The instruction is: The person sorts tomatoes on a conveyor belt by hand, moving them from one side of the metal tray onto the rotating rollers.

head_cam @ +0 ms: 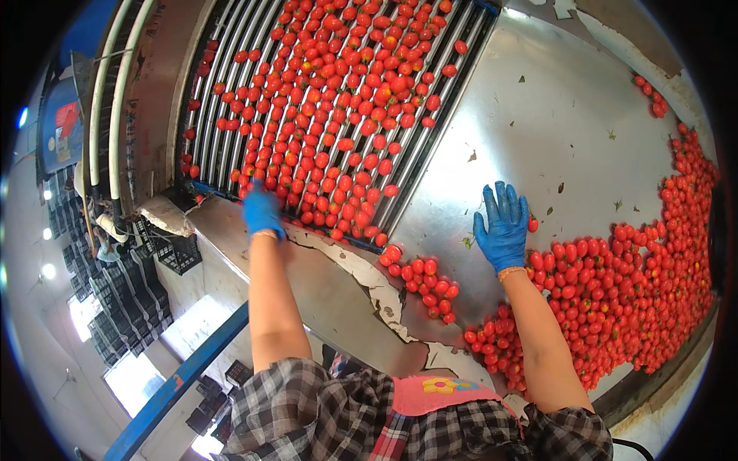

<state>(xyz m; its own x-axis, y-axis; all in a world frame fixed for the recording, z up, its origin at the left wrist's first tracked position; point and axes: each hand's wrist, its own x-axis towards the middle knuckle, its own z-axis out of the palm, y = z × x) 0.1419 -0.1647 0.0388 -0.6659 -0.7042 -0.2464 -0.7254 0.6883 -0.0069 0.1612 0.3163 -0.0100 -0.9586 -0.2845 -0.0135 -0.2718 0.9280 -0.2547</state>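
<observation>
Many small red cherry tomatoes (323, 104) lie scattered over a conveyor of metal rollers (461, 63). My left hand (262, 210), in a blue glove, is blurred over the near left edge of the rollers, close to several tomatoes; whether it grips one cannot be made out. My right hand (503, 227), gloved in blue too, rests palm down on a sheet-metal table (553, 132) with its fingers spread. Beside its fingers is a single tomato (533, 223). A large heap of tomatoes (628, 299) covers the table's right side, partly behind my right forearm.
A small cluster of tomatoes (426, 285) sits by the near edge, where the white lining (357, 265) is torn. Leaf bits (473, 155) dot the metal. Two pale pipes (118, 115) run along the left. Black crates (132, 294) are stacked on the floor beyond a blue bar (179, 380).
</observation>
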